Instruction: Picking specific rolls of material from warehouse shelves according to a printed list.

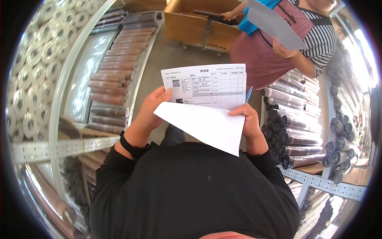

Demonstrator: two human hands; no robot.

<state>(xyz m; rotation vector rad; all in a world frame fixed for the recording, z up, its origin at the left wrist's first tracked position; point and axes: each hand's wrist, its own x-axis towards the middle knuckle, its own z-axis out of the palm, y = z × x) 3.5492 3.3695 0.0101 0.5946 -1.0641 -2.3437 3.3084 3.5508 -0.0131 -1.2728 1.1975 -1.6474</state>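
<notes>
A printed paper sheet [207,83] with a table and small pictures is held up in front of my chest. Its lower part is folded over toward me and shows a blank white side. My left hand [153,105] grips the sheet's left edge, the thumb on its face. On the right edge, my right hand [247,117] pinches the paper with its thumb on top. A blue pen [249,95] sticks up from behind the right hand; its lower end is hidden. Whether there is more than one sheet, I cannot tell.
Ahead on the right stands a person [262,55] in a reddish apron, holding a paper sheet [274,24]. Beyond is a wheeled cardboard-coloured cart [187,28]. Shelves with plastic-wrapped rolls [115,67] line the left; more wrapped rolls [298,135] lie on the right, above a metal shelf beam [326,183].
</notes>
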